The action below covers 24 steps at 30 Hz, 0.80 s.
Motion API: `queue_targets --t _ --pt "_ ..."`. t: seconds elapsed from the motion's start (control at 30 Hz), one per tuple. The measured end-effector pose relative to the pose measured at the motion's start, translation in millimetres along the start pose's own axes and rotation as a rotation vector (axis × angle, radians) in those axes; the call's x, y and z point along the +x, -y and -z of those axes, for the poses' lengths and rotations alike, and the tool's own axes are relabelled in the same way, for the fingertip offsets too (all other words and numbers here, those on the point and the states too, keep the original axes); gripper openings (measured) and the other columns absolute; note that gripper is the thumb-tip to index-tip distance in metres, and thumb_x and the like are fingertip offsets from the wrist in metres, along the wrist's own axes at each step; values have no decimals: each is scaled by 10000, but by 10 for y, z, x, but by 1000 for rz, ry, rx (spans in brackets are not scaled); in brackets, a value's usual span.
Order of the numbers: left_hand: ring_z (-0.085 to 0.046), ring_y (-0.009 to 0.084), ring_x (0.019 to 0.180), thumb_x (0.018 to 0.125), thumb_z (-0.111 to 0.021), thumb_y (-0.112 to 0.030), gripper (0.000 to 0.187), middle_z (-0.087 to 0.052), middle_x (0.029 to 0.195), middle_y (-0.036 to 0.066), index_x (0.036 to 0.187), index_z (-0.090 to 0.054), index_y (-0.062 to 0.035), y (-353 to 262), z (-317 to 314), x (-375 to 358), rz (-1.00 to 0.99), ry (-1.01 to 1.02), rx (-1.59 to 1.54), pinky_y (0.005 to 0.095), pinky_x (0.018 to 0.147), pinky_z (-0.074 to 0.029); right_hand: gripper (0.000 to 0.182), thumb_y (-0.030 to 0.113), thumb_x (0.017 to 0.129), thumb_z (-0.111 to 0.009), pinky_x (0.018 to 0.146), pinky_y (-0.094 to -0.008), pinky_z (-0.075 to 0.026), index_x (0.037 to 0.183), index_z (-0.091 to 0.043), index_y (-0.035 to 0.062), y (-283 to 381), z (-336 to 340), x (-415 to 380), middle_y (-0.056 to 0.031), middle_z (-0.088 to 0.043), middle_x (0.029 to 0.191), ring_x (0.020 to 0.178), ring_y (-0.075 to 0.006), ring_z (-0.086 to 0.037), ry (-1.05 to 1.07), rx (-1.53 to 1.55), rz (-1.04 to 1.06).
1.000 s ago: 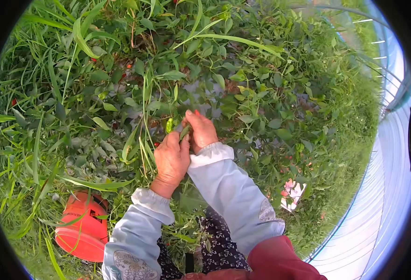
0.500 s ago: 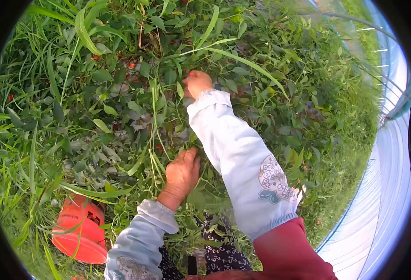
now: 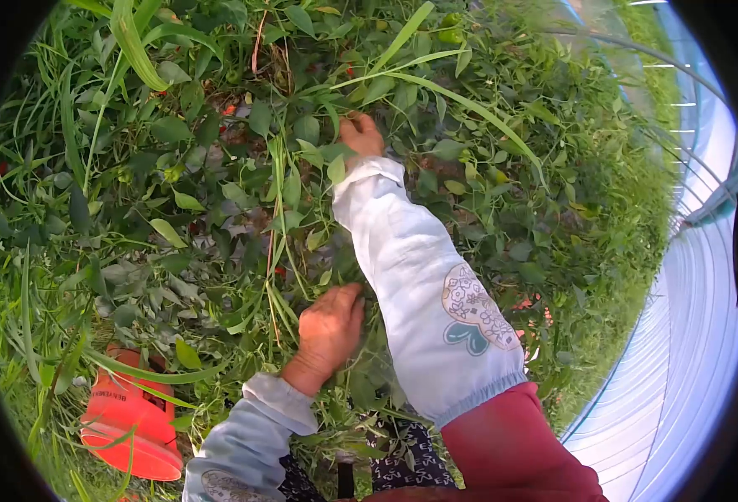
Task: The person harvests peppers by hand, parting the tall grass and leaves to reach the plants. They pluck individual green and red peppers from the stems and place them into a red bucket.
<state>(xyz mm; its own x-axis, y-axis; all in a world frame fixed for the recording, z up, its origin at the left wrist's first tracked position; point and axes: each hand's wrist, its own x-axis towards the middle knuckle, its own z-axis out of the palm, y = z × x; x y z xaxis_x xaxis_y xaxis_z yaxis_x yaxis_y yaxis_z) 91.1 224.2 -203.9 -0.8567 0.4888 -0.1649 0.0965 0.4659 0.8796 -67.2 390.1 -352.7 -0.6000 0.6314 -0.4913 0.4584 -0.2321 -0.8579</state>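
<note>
My right hand point(image 3: 362, 135) reaches far forward among the leafy pepper plants point(image 3: 436, 151), its fingers curled down. Leaves cover the fingertips, so whatever they grip is hidden. Just beyond it, a small red pepper point(image 3: 349, 69) shows between leaves. Nearer my body, my left hand point(image 3: 331, 326) is closed, back upward, low over the foliage; its contents do not show. Another bit of red point(image 3: 279, 271), partly covered, lies ahead and left of that hand. Both forearms wear pale sleeve covers point(image 3: 411, 251).
A red bucket point(image 3: 130, 431) lies tipped in the grass at lower left. Long grass blades point(image 3: 469, 117) cross the plants. Green peppers point(image 3: 451, 35) hang at the top. Along the right side runs plastic sheeting point(image 3: 678, 351) with a curved pipe point(image 3: 637, 40).
My right hand, earlier showing something red at its fingers, has turned and bent down into the leaves; the red no longer shows there. My left hand stays closed in nearly the same place.
</note>
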Motion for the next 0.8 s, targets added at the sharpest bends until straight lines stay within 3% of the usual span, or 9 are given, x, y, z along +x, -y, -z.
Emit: queue_targets --t 0.13,0.27,0.33,0.4,0.43,0.6,0.67,0.73,0.8 --pt "-609 285 695 760 -597 -87 227 -613 814 120 981 -553 -59 13 51 39 -17 11 2 349 615 -498 196 100 756 -617 565 -248 -415 937 -617 26 81 169 -232 -31 -598 744 618 -91 -500 80 92 30" --pt "-624 270 672 795 -582 -86 441 -623 832 104 1212 -448 -133 -166 332 243 261 27 -182 351 625 -497 185 142 764 -609 510 -225 -392 921 -636 49 301 358 -501 -22 -588 724 603 -79 -501 129 110 62" --pt "-626 269 681 790 -573 -49 439 -619 843 105 1207 -450 -113 -274 459 467 165 -44 -181 344 635 -500 184 188 776 -598 437 -208 -351 910 -652 75 742 466 -700 -13 -593 721 560 -63 -493 229 -4 -325" --pt "-622 290 729 792 -555 -19 433 -617 892 115 1205 -448 -90 -298 503 713 -16 -144 -87 340 653 -503 205 219 798 -579 383 -198 -305 944 -635 87 879 536 -866 -7 -592 722 512 -58 -475 239 60 -313" --pt "-613 306 800 754 -562 5 469 -578 1042 142 1202 -449 -74 -330 545 858 -108 -174 -14 361 691 -505 216 220 803 -577 382 -199 -307 964 -619 82 993 556 -978 0 -585 712 506 -56 -476 249 74 -297" --pt "-605 313 852 694 -601 -29 567 -480 1193 181 1230 -448 -138 -385 526 1432 -155 -27 467 397 712 -502 203 206 815 -576 407 -198 -351 960 -583 64 934 779 -1104 1 -618 733 576 -59 -555 326 -24 -219" --pt "-606 313 849 679 -613 -52 594 -460 1203 190 1239 -447 -164 -400 477 1554 -210 39 536 406 707 -502 216 226 804 -575 469 -253 -419 931 -585 52 774 887 -1000 -54 -637 752 616 -135 -596 365 -184 -160" --pt "-595 336 830 707 -573 -13 626 -507 1102 162 1285 -411 -190 -462 426 1637 -177 283 568 396 671 -499 245 249 776 -587 582 -321 -467 911 -583 45 812 861 -996 -108 -624 737 667 -241 -610 373 -462 74" --pt "-595 336 769 734 -579 -83 521 -550 969 146 1233 -459 -175 -306 311 1745 -266 301 523 390 643 -497 281 261 747 -595 674 -365 -471 916 -583 36 855 918 -1028 -152 -613 745 711 -307 -600 369 -507 107"
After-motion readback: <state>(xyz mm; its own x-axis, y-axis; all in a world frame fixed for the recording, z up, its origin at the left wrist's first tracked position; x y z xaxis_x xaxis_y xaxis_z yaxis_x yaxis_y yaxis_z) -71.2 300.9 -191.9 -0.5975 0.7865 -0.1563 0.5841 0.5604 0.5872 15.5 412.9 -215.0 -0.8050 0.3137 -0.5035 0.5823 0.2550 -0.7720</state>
